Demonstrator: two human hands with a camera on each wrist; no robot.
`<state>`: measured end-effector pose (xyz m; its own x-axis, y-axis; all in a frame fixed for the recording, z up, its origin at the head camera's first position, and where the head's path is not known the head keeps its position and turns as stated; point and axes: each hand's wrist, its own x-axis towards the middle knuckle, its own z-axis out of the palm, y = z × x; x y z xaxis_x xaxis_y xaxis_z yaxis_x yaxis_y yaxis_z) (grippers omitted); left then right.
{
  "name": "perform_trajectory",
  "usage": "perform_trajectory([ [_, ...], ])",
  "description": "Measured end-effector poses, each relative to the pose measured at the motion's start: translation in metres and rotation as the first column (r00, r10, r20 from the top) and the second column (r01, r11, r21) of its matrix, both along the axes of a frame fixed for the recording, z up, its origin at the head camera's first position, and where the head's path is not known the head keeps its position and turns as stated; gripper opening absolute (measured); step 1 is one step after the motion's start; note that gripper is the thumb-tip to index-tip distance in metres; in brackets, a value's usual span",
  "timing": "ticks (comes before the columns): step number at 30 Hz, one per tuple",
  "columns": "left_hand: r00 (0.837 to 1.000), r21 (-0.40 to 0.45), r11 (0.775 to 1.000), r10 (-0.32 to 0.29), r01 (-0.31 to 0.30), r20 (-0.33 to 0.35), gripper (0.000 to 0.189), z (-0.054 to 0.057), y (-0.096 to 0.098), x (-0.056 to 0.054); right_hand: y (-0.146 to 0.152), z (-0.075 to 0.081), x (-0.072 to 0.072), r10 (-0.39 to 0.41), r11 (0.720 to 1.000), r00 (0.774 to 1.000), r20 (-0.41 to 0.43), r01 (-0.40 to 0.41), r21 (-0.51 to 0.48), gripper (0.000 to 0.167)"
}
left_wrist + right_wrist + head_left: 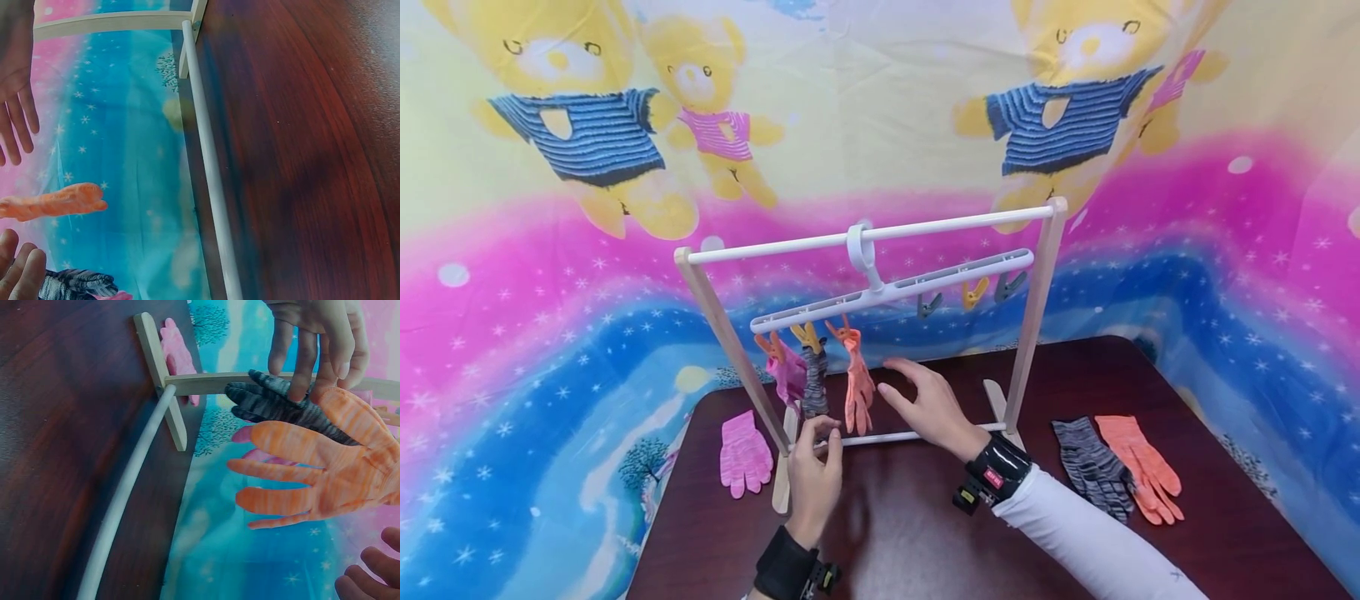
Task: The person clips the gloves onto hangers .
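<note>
An orange glove (857, 383) hangs from an orange clip (841, 332) on the white hanger (897, 292). To its left hang a dark grey striped glove (815, 385) on a yellow clip (807, 337) and a pink glove (787, 377) on another orange clip (769, 345). Just below and in front of the grey glove is my left hand (817, 477), fingers loosely bent with nothing gripped; whether a fingertip brushes a glove I cannot tell. My right hand (931, 407) is held to the right of the orange glove, apart from it, fingers spread and relaxed.
A wooden rack (1036, 308) with a white top rod (955, 225) carries the hanger. Grey (929, 306) and yellow (976, 293) clips dangle at its right. A pink glove (747, 457) lies left on the table; a grey glove (1090, 467) and an orange glove (1142, 467) lie right.
</note>
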<state>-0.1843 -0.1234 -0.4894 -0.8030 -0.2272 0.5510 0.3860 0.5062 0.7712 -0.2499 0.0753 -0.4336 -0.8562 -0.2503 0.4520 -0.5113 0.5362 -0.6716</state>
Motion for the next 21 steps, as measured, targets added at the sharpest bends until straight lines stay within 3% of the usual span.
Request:
perform_trajectory([
  [10, 1.000, -0.030, 0.999, 0.014, -0.015, -0.016, 0.013, -0.009, -0.004, 0.001, 0.005, -0.017, 0.006, -0.012, 0.999, 0.999, 0.044, 0.010, 0.037, 0.045],
  [17, 1.000, -0.046, 0.999, 0.011, -0.010, 0.029, 0.013, -0.014, -0.006, 0.004, 0.007, -0.028, 0.011, -0.015, 0.998, 0.996, 0.092, 0.010, 0.060, 0.044],
  [21, 0.998, -0.047, 0.999, 0.002, 0.001, 0.055, 0.012, -0.014, -0.006, 0.006, 0.007, -0.032, 0.012, -0.022, 0.998, 0.997, 0.078, 0.017, 0.065, 0.043],
])
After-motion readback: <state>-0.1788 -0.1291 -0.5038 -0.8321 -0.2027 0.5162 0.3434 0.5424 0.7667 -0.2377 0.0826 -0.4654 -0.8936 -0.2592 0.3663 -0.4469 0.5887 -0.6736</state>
